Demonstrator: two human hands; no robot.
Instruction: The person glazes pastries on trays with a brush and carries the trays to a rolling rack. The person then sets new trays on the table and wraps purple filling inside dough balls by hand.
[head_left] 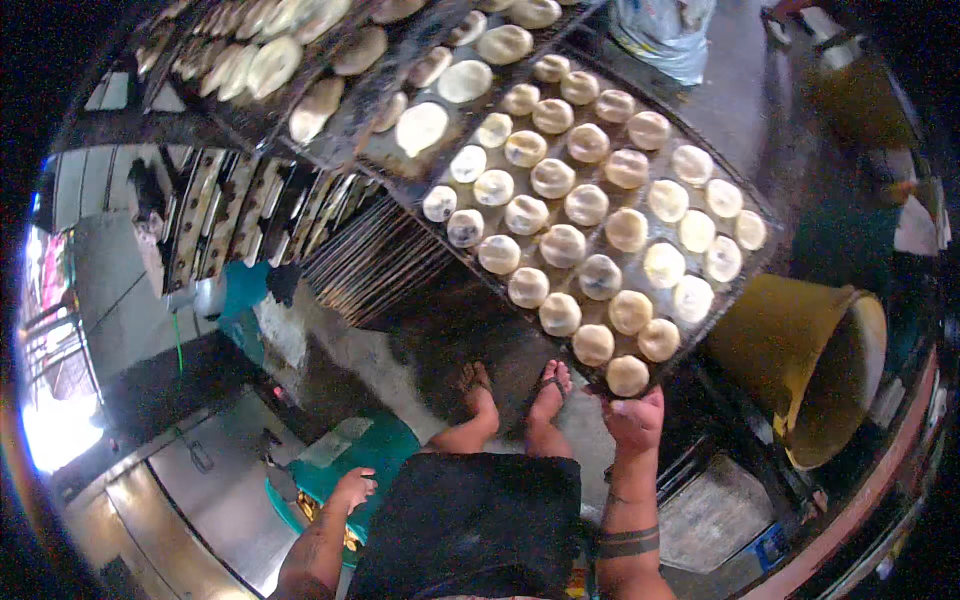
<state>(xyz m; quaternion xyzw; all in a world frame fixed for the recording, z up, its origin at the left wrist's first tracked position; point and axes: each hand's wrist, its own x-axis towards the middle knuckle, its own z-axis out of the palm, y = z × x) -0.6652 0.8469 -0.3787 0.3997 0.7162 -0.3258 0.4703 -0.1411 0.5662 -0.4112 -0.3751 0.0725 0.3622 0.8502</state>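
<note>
My right hand (635,415) grips the near corner of a dark baking tray (740,292), its fingers partly hidden under the rim. Rows of small, round, pale dough buns (585,204) cover the tray, some lighter and some with dark patches. The tray's far left side lies against other dark trays that carry flatter dough rounds (421,128). Low on the left, my left hand (355,488) hangs above a teal plastic container (385,450). Its fingers are loosely bent and apart, and I see nothing held in them.
A large yellow tub (800,350) lies on its side at the right, close to the tray. Stacked dark trays (240,215) and a bundle of thin rods (375,260) are at the left. Behind the tray sits a whitish plastic bag (665,35). A metal surface (225,475) stands at lower left.
</note>
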